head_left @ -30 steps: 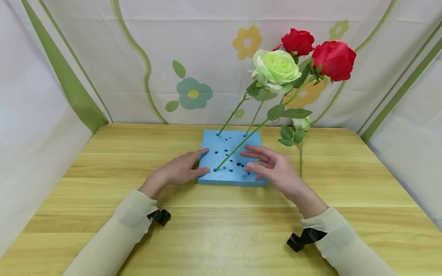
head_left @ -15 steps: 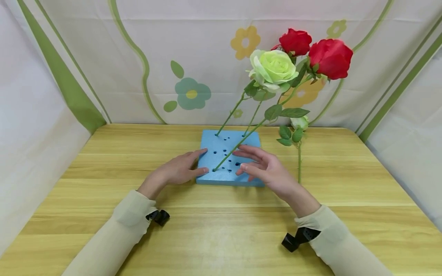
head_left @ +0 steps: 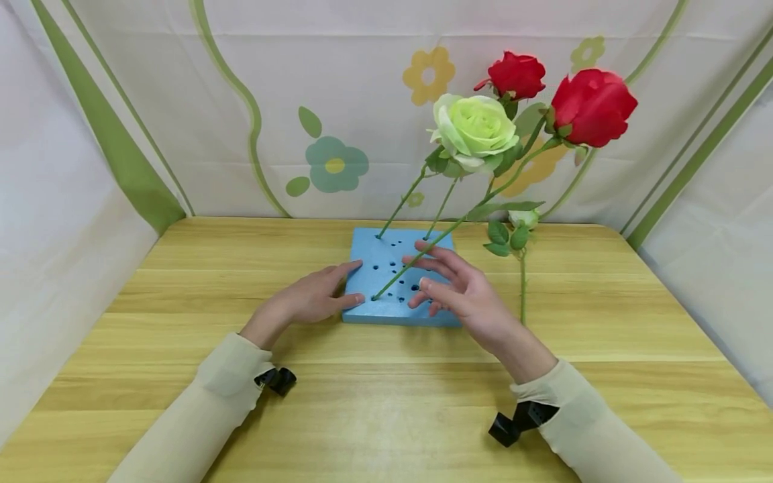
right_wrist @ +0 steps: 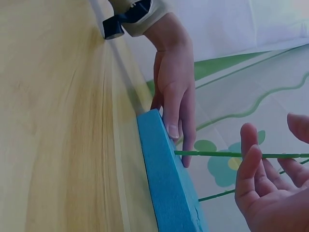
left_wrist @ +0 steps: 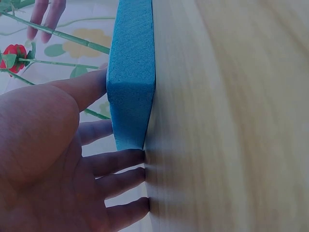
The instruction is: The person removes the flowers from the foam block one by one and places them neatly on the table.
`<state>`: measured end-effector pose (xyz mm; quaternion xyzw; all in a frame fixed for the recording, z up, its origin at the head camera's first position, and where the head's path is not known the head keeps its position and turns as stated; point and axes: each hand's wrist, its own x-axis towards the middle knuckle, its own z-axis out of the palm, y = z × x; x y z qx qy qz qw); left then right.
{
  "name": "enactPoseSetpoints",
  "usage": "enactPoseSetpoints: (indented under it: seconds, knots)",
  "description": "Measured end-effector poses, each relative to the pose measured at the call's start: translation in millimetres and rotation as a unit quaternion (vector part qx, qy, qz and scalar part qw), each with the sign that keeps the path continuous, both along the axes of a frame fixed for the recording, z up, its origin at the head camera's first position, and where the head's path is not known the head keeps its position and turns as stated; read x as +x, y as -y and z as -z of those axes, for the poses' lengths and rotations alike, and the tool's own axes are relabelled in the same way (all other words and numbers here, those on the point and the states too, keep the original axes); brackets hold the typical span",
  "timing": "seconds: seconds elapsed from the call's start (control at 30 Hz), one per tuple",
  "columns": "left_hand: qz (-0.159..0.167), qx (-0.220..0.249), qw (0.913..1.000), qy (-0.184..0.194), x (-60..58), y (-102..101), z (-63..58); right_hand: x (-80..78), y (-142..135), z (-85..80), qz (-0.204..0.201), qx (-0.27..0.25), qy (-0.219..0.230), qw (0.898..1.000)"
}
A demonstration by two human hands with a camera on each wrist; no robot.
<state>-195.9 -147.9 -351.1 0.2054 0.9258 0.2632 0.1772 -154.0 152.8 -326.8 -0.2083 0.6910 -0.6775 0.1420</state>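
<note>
A blue foam block [head_left: 398, 314] with several holes lies flat on the table. My left hand [head_left: 308, 297] rests against its left edge, thumb and index finger on top; the left wrist view shows the other fingers [left_wrist: 120, 181] stretched down to the table. A large red rose [head_left: 594, 107] leans right, its green stem [head_left: 453, 229] standing in a hole at the block's front left. Around that stem hovers my right hand [head_left: 471, 292], fingers spread and lightly bent; contact with the stem is hard to tell. Behind, a pale green rose [head_left: 474, 127] and a smaller red rose [head_left: 516, 75] also stand in the block.
A whitish-green rose [head_left: 524, 218] with leaves lies on the wooden table [head_left: 386, 416], right of the block. A patterned curtain [head_left: 338, 80] hangs behind the table's back edge. Each sleeve carries a small black wrist camera [head_left: 510, 429].
The large red rose has swung right and its leaves have turned. My right hand has shifted slightly left, its fingers now around the stem. The left hand has stayed on the block.
</note>
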Motion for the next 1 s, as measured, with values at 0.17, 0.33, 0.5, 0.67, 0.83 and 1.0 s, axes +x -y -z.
enactPoseSetpoints:
  seconds: [0.17, 0.33, 0.5, 0.67, 0.83, 1.0]
  knots:
    - [0.000, 0.000, 1.0000, -0.001, -0.7, -1, 0.8, 2.9, 4, -1.7, 0.025, 0.011, 0.017, 0.999]
    - [0.000, -0.003, 1.0000, -0.002, -1.9, -2, 1.5, 4.9, 8, -1.9, 0.048, 0.024, 0.012, 0.999]
    - [0.002, -0.002, 1.0000, -0.004, -2.3, -1, 2.3, 4.3, 12, -1.2, 0.067, 0.043, 0.004, 0.997]
    - [0.003, -0.001, 1.0000, -0.004, -2.3, -1, 3.8, 3.3, 15, -2.8, 0.084, 0.057, 0.009, 0.995]
    - [0.004, 0.002, 1.0000, -0.004, -1.7, -1, 4.5, 2.6, 16, -2.5, 0.111, 0.071, 0.009, 0.991]
    - [0.004, 0.002, 1.0000, -0.003, -1.4, -1, 4.2, 3.2, 16, -2.7, 0.138, 0.088, 0.007, 0.987]
